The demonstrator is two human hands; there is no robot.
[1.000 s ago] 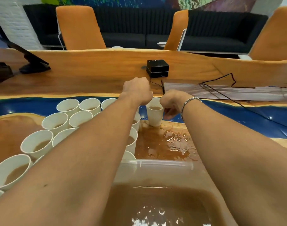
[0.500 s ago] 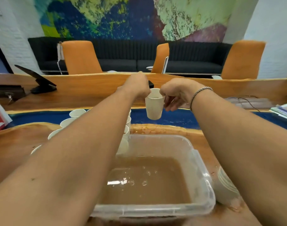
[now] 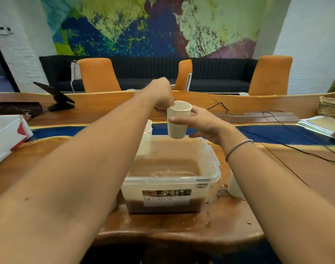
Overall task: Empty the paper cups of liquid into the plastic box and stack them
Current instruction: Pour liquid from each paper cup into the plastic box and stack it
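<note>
Now holds cup upright in the air, above far wall of box and clear of table. Wraps right hand round cup wall, thumb across the front, fingers behind. Pinches rim on its left side with left hand, fingers curled. Cannot tell liquid level inside cup from this angle.

Differs from half a second ago: then pinches rim from above with right hand, now grips lower on the wall with palm turned up. Also brings cup nearer, from beyond the box to over its far wall.

Reads as set-up for pouring: grip suits tipping, no tilt yet.

Leaves row of cups waiting behind left forearm, toward far edge. Keeps stack of empties just beside box's right wall, partly hidden by right forearm, among droplets. Shows box part-filled with brown liquid.
</note>
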